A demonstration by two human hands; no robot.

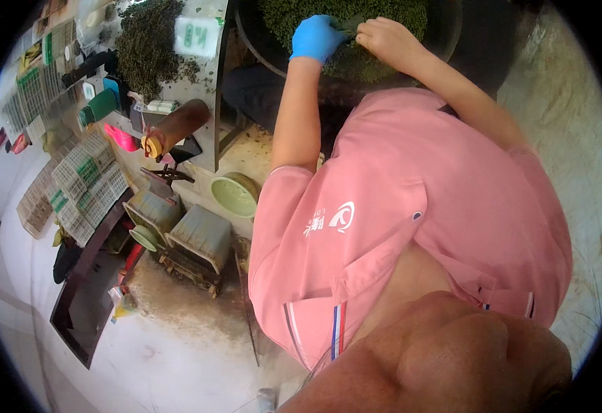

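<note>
My left hand (317,38), in a blue glove, is closed at the near side of a wide dark basin (454,31). My bare right hand (390,43) meets it with the fingers pinched together. Between the two hands shows a small, dark green, flat piece (351,26) that looks like a leaf; both sets of fingertips are on it, though the left ones are partly hidden. Below the hands, a heap of small green leafy bits (283,17) fills the basin. The far side of the basin is cut off by the picture's upper edge.
To the left stands a metal table (201,93) with a dark dried heap (148,48), a white packet (197,37), a brown bottle (177,127) and a green cup (99,107). Lower down are a pale green bowl (235,195), grey bins (201,237) and plastic crates (89,180).
</note>
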